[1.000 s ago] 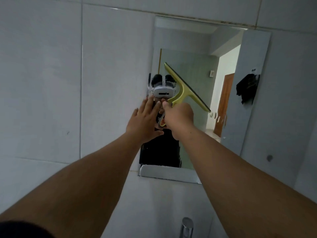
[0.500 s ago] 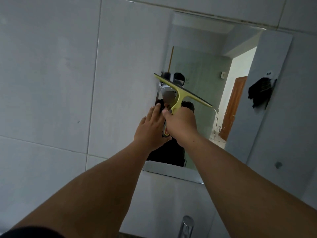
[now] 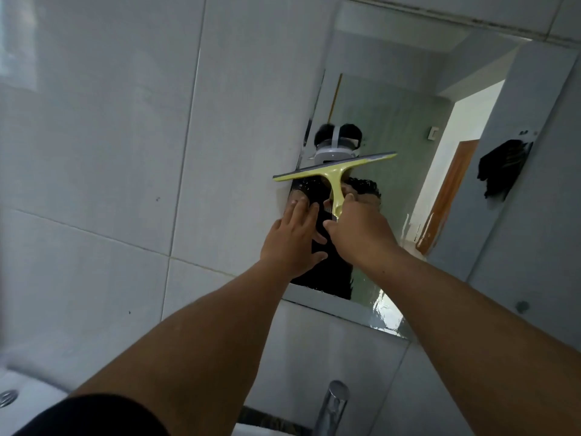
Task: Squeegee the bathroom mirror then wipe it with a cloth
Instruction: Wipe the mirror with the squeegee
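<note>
A frameless mirror [image 3: 408, 127] hangs on the grey tiled wall, streaked with water at its lower edge. My right hand [image 3: 361, 237] grips the handle of a yellow squeegee [image 3: 333, 173], whose blade lies almost level against the glass and overhangs the mirror's left edge onto the tile. My left hand [image 3: 292, 243] presses flat with straight fingers on the mirror's left edge, just left of the squeegee handle. A dark cloth [image 3: 500, 168] shows only as a reflection, hanging at the mirror's right side.
A chrome tap [image 3: 333, 404] rises at the bottom, below the mirror. A white basin [image 3: 19, 401] with a drain shows at the bottom left corner. Grey wall tiles [image 3: 110, 152] fill the left side. A round fitting [image 3: 522, 306] sits on the wall at right.
The squeegee blade has swung from steeply tilted to nearly level and shifted left past the mirror's edge. Both hands stay close together; the camera has moved nearer and turned right.
</note>
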